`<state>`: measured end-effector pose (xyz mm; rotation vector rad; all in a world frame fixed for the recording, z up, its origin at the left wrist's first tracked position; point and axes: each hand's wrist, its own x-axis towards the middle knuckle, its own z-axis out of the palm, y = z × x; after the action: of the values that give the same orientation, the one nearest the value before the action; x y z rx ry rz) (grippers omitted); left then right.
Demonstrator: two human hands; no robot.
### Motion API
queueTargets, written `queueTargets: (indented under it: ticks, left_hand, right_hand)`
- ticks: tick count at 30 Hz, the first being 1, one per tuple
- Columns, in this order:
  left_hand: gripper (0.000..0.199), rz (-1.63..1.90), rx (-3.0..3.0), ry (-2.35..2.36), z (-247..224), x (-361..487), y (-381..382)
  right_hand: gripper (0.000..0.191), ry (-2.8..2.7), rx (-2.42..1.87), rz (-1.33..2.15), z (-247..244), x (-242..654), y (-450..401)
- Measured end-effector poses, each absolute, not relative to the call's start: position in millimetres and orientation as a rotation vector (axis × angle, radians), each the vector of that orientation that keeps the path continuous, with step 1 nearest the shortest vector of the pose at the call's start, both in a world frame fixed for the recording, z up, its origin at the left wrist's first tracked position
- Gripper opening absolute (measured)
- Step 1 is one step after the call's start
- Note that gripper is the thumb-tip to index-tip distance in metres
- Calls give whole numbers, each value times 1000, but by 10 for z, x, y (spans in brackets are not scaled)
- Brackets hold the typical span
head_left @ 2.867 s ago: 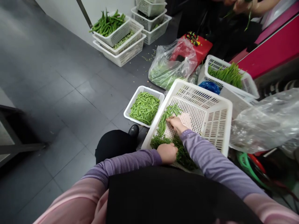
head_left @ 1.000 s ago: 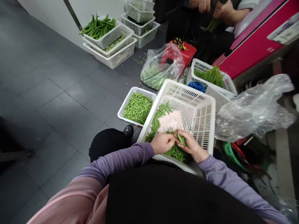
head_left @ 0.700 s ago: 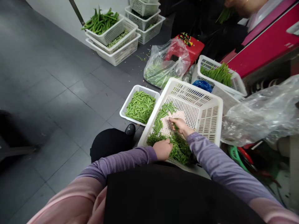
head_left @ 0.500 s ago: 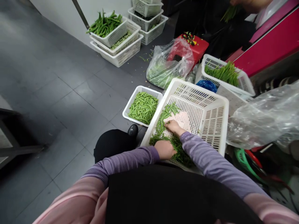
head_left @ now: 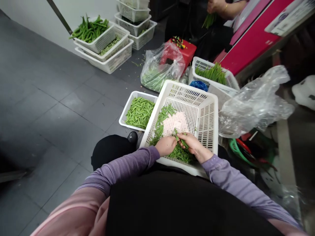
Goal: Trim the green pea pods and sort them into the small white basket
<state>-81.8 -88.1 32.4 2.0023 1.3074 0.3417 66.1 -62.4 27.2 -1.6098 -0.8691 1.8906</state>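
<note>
- Right hand [head_left: 194,146]: half a second earlier it reached into the loose pods at the far side of the large white basket [head_left: 211,108]; it had since drawn back to the near side, pinching a snap pea pod [head_left: 183,142];
- Left hand [head_left: 166,146]: met the right over the heap of trimmings [head_left: 180,155], fingers closed at the pod's end;
- Judged reading: one more pod fetched for stringing;
- Small basket of finished pods [head_left: 139,113] stood on the floor, just beside.
</note>
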Motion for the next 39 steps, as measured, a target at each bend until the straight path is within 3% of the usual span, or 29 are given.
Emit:
queueTargets:
  ticks: [3,7,13,16,19,21,23,27,31,36,39]
  left_hand:
    - [23,362,2077,1275,357,-789,-937]
    - [20,284,2182,1137,387,-810,-951]
    - [28,194,1985,1617,316,-956,-762]
    - [25,199,2064,1522,347,-947,-793]
    - [44,265,2249,1313,442,-871,-929]
    - [44,270,2377,1174,491,-824,-1009]
    - [30,239,2482,1056,501,-804,-1049]
    - [27,213,2513,870,452,-828,-1044]
    - [18,369,2122,735,446,-847,-1011]
    - [30,589,1458,1135,433,-797,-1011]
    - [25,535,1589,1270,353,-760,-1066]
  right_hand:
    - [27,-845,-1586,1854,340,652,-745]
    - [28,-922,-1509,2104,453,790,-858]
    - [28,-779,-1381,2325,621,1140,-1003]
    - [27,-698,-1392,2337,647,1258,-1058]
    - [26,-677,-1411,2345,620,1318,-1087]
    - [27,-695,-1421,2361,588,1334,-1093]
    - [28,-795,-1450,2391,565,1334,-1080]
    - [31,-1375,-1618,2338,611,1270,-963]
    - [29,-1801,-1446,2343,729,1111,-823]
    - [28,-1456,-1368,1905,537,834,-811]
    - [30,-992,-1489,1553,224,736,-664]
